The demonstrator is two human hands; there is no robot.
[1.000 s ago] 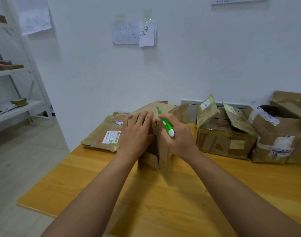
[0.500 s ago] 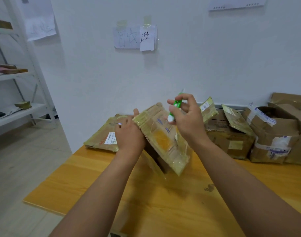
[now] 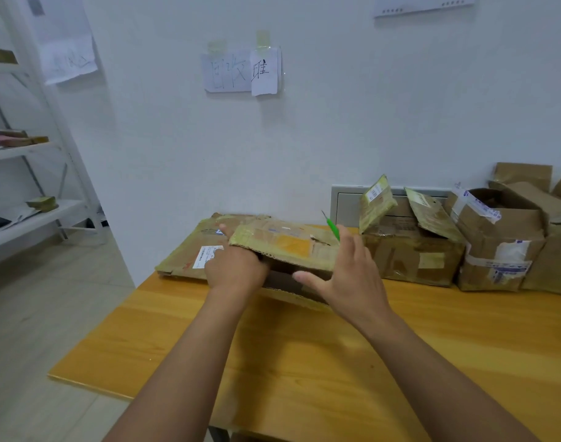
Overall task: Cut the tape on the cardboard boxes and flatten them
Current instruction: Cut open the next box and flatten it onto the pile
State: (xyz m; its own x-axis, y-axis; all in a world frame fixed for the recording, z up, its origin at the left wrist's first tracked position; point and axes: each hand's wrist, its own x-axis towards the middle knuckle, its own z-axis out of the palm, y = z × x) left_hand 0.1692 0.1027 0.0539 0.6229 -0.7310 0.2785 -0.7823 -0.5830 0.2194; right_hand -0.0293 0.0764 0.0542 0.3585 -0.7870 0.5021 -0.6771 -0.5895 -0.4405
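A taped brown cardboard box [image 3: 285,247] lies collapsed and nearly flat at the back of the wooden table [image 3: 304,362], partly over a flattened box [image 3: 190,250] with a white label. My left hand [image 3: 234,266] grips its left end, fingers tucked under the top panel. My right hand [image 3: 349,275] presses against its right end with the thumb spread, holding a green box cutter [image 3: 331,228] whose blade points up and back.
Several unflattened boxes stand to the right against the wall: one with raised flaps [image 3: 410,250], another with white tape [image 3: 499,247]. A white shelf rack [image 3: 33,186] stands at the left. The table's left edge drops to a tiled floor.
The box was held up tilted with the cutter raised above it; now it is pushed down almost flat onto the pile, and my right hand has dropped to its right end.
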